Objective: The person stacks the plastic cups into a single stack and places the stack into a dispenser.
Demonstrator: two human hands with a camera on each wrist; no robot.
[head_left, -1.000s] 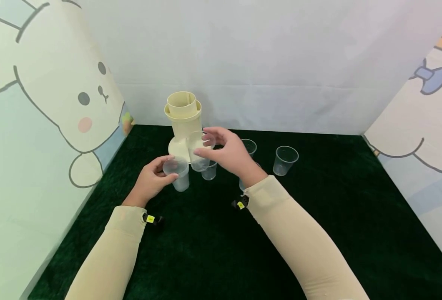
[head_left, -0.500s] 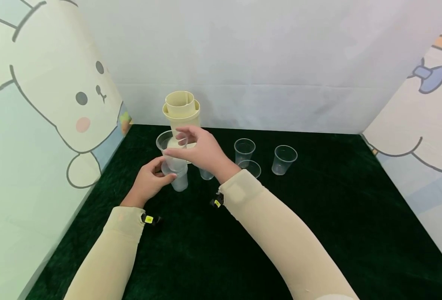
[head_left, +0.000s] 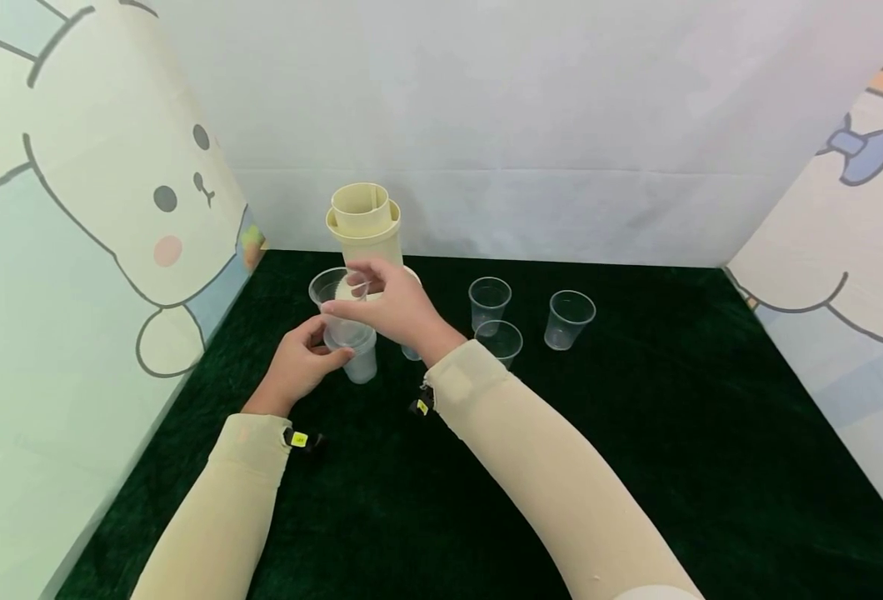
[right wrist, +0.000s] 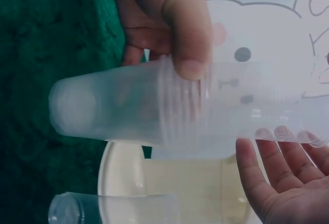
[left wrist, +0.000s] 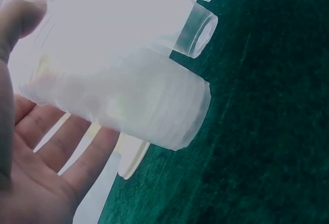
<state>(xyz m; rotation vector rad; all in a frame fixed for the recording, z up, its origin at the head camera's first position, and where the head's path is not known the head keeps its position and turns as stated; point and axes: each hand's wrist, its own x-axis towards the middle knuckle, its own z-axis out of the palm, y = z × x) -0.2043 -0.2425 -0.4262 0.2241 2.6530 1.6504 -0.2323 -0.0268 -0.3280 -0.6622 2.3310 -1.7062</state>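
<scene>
My left hand (head_left: 299, 367) grips a stack of nested clear plastic cups (head_left: 361, 365) upright just above the green cloth. Its thumb is at the rims, which show as several close rings in the right wrist view. Directly over the stack, my right hand (head_left: 392, 307) holds one clear plastic cup (head_left: 326, 292) near its rim. The lower part of this cup (right wrist: 241, 98) sits in the mouth of the stack (right wrist: 113, 103). In the left wrist view the stack (left wrist: 175, 108) looks frosted, and glare hides its upper part.
Behind the hands stands a cream-coloured cylindrical holder (head_left: 370, 242) with a round base. One clear cup (head_left: 411, 353) is partly hidden by my right hand. Further right on the green cloth (head_left: 674, 400) stand more cups (head_left: 489, 304), (head_left: 569, 321). A white curtain (head_left: 486, 125) hangs behind.
My right hand has carried its cup left from in front of the holder to above the stack, then lowered it slightly into the stack. My left hand stays nearly still.
</scene>
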